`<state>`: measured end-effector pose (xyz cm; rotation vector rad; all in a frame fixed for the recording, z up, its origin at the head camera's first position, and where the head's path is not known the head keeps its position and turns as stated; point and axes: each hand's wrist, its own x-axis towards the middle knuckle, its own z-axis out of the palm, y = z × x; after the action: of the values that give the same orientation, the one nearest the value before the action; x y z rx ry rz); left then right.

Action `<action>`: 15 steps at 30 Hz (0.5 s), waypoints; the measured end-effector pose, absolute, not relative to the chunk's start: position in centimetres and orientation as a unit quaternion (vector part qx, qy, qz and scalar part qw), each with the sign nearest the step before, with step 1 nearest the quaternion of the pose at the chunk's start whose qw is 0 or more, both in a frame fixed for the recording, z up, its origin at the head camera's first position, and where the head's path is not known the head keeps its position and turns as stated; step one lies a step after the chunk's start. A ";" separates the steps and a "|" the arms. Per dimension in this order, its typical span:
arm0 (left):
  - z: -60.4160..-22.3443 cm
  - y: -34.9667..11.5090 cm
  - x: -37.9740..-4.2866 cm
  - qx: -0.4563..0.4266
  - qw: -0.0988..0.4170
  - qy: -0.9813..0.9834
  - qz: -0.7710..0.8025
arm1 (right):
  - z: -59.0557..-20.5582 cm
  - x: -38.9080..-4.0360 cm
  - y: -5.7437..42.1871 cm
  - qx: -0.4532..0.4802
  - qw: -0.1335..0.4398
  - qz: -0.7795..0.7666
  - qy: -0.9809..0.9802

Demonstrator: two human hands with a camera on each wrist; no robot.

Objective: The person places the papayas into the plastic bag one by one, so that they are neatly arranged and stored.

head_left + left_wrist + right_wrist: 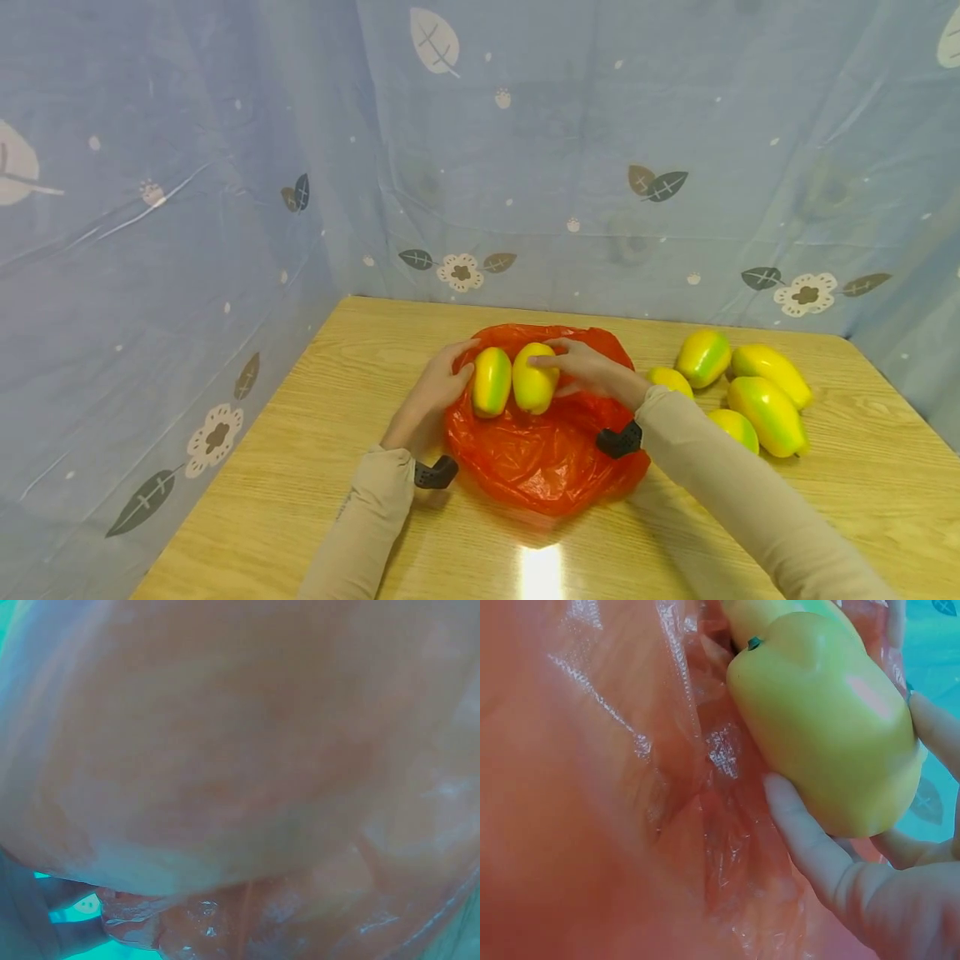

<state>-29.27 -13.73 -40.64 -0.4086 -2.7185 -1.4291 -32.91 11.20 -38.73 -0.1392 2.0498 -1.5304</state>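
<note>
A red plastic bag [551, 467] lies spread open on the table, with two yellow-green mangoes over its mouth. My right hand [592, 368] grips the right mango [534, 392], thumb on one side and fingers on the other; in the right wrist view this mango [825, 727] shows its small green stem. At the bag's left rim my left hand [438, 383] holds the plastic, its thumb right beside the left mango [491, 383]. Red film [225, 750] fills most of the left wrist view, and part of the left fingers [71, 915] shows at its lower left corner.
Several more mangoes [765, 412] lie grouped on the wooden table [300, 467] to the right of the bag, partly behind my right forearm. A blue patterned cloth [570, 150] hangs along the table's back and sides.
</note>
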 end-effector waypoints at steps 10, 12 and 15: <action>-40.4 -13.6 -29.1 -0.118 0.014 -0.881 -0.459 | -39.6 -33.0 11.1 -0.043 0.300 -0.563 0.769; -40.5 -13.6 -29.1 -0.118 0.016 -0.881 -0.457 | -39.8 -33.0 11.0 -0.043 0.302 -0.561 0.770; -40.5 -13.7 -29.1 -0.118 0.018 -0.881 -0.458 | -40.0 -32.9 10.9 -0.046 0.305 -0.559 0.770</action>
<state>-29.07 -13.67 -40.49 -0.3655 -2.7365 -1.4227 -32.94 10.94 -39.99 -0.1212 2.0394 -1.4793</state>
